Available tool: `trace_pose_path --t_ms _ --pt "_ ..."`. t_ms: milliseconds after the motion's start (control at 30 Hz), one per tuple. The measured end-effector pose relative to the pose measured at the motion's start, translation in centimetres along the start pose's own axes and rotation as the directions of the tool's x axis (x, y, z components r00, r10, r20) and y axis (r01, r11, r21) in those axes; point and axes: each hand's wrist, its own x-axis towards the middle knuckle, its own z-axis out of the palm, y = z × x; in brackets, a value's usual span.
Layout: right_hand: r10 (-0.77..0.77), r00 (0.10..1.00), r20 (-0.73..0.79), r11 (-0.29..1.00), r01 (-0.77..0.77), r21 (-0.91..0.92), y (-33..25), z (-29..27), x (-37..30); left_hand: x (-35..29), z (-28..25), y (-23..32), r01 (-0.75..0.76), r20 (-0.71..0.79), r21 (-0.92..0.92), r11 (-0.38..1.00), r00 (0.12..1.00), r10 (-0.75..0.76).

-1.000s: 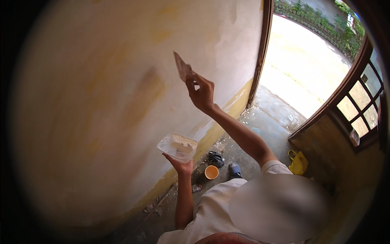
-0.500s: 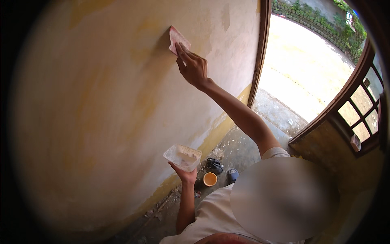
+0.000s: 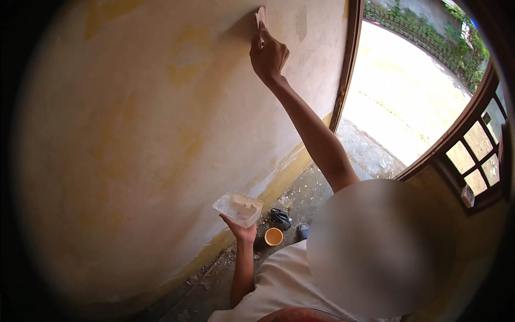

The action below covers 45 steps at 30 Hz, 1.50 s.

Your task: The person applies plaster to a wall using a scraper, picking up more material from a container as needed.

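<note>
Up high, my right hand (image 3: 270, 56) grips a flat pinkish putty spreader (image 3: 261, 17) against the wall (image 3: 161, 123). The spreader is turned nearly edge-on, so only a narrow strip of it shows. Pale, whitish filler covers much of the wall, with yellow patches showing through. Lower down, my left hand (image 3: 242, 232) holds a clear plastic tub (image 3: 239, 209) from below, close to the wall. Whitish paste lies inside the tub, mostly along one side.
On the speckled floor (image 3: 300, 196) stand an orange round pot (image 3: 273, 236) and a black bundle (image 3: 279, 218), beside a blue-grey sandal (image 3: 303, 231). A brown door frame (image 3: 348, 70) edges the wall at right, with bright ground outside. A paned window (image 3: 475, 147) is farther right.
My right hand has moved up and to the right along the wall, and the spreader has turned from face-on to nearly edge-on. The tub stays almost in place in my left hand.
</note>
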Motion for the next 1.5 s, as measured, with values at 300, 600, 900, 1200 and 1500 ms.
trace_pose_path --t_ms 300,600,900,1200,1500 --pt "-0.452 0.888 -0.078 0.817 0.448 0.362 -2.9 -4.3 -10.9 -1.2 0.2 2.1 0.002 -0.015 -0.014 1.0 1.0 -0.002" --pt "-0.086 0.991 -0.103 0.986 0.1 0.134 -7.2 0.1 -3.0 -5.5 -4.1 5.8 -0.069 0.077 -0.046 0.997 0.994 0.073" --pt "-0.793 0.602 0.095 0.554 0.646 0.525 -20.4 -4.0 -24.3 -8.9 -6.5 8.6 -0.059 0.072 -0.058 0.997 0.995 0.063" --pt "0.068 0.995 -0.067 0.99 -0.059 0.13 -4.8 -5.9 -6.1 -9.8 -11.6 11.0 -0.155 0.05 -0.085 0.984 0.986 0.159" --pt "-0.438 0.894 -0.094 0.865 0.448 0.227 -12.5 -0.9 -16.8 -9.9 -11.3 11.1 -0.152 -0.021 -0.115 0.982 0.988 0.15"
